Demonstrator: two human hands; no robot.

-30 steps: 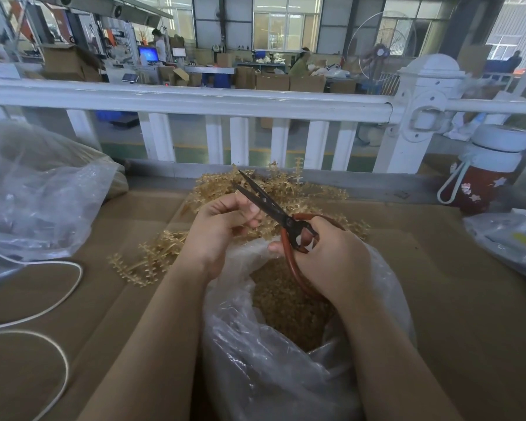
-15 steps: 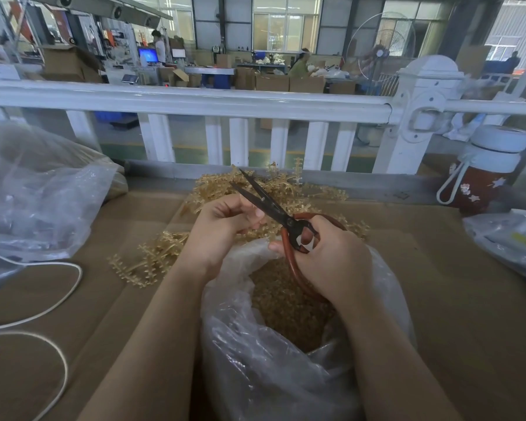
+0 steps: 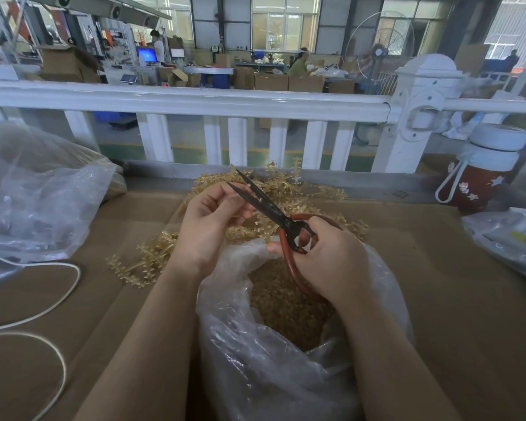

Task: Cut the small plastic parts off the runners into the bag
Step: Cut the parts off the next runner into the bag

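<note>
Bag point(image 3: 255, 375), clear and near, holds loose tan parts point(image 3: 286, 302); right hand point(image 3: 331, 262) grips red-handled scissors point(image 3: 274, 212), blades parted, above it; left hand point(image 3: 208, 226) pinches a runner point(image 3: 249, 230) by the blades

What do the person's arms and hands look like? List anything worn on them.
Both forearms are bare up to the frame's lower edge: no sleeve shows. The left hand and right hand wear no gloves, and no ring, watch or wristband shows on the visible parts. No markings or bandages can be seen. Fingernails look short and unpainted where they show.
</note>
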